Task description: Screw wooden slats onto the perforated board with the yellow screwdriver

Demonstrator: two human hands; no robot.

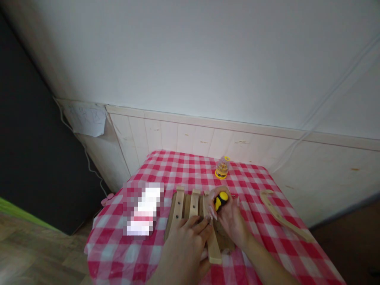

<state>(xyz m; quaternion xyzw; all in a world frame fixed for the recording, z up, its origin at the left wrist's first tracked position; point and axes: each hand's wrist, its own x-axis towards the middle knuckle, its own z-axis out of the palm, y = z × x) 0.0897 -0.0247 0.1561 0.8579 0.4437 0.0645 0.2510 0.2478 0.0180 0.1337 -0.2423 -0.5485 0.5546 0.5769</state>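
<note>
A wooden board point(186, 206) lies on the table with curved wooden hooks across it. The left hook point(178, 204) and the middle hook point(194, 198) show dark screw heads. Over the third hook point(214, 249), which slants towards me, my left hand point(188, 239) is closed, fingertips near its middle and thumb low at its side. My right hand point(231, 221) is wrapped round a screwdriver point(221, 201) with a stubby yellow and black handle, just above that hook. The screwdriver's tip is hidden by my fingers.
A clear, yellow-based case of screwdriver bits point(222, 168) stands at the back. Another curved wooden hook point(279, 217) lies to the right. A pixelated bright object point(145, 209) lies left on the red-checked tablecloth point(109, 245). A white wall point(192, 71) rises behind.
</note>
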